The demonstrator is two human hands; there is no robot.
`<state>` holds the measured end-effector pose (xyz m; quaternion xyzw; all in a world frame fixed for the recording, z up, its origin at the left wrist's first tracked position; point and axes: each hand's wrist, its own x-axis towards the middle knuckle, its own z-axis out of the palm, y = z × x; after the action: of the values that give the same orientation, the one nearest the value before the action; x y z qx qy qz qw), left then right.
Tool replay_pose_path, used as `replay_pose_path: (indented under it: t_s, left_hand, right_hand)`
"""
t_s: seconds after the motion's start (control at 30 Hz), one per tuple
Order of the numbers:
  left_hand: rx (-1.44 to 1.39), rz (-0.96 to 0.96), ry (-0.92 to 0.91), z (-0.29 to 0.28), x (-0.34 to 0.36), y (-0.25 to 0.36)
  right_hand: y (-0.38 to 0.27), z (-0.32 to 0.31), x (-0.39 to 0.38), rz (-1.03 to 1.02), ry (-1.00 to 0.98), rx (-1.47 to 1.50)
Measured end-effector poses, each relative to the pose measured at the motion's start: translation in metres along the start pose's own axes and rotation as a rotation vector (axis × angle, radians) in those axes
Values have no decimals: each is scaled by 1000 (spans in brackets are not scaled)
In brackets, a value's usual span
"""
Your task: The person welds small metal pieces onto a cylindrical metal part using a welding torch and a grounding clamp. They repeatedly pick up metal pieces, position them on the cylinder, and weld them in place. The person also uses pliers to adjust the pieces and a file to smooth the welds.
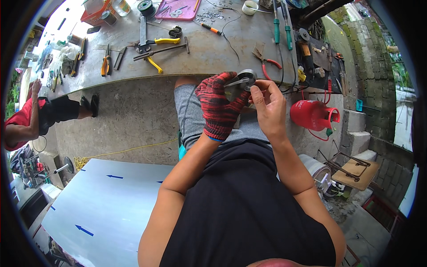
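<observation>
My left hand, in a red-and-black knit glove, is closed round a small curled piece of grey sheet metal. The piece sits just past the table's near edge, above my lap. My bare right hand pinches its lower right side between thumb and fingers; the exact contact is partly hidden. On the table beside them lie red-handled pliers, jaws apart. Farther left are yellow-handled snips and a T-shaped metal rod.
The metal-topped table also bears a pink tray, an orange-handled screwdriver and two green-handled irons with cords. A red gas cylinder stands at right. Another person works at left. Behind-left lies a large pale sheet.
</observation>
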<state>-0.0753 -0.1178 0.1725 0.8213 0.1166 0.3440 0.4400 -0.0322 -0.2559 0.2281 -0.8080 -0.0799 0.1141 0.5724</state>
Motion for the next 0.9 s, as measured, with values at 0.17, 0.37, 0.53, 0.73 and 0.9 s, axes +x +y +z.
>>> replay_pose_path:
  t_s: [0.17,0.37,0.53,0.73,0.9]
  left_hand:
    - [-201,-187,-129,-10,-1,8]
    - [-795,-675,-547,-55,24,28]
    - [-821,-679,-552,-56,25,29]
    - [-885,-693,-465,-41,11,28]
    - [-899,-729,-465,-38,14,28]
  right_hand:
    - [-1,-4,2,33,-6,100]
    - [30,-28,11,189,-129,527]
    - [29,-38,12,303,-241,661]
    - [26,-33,11,393,-212,786]
    - [10,-31,8,392,-220,823]
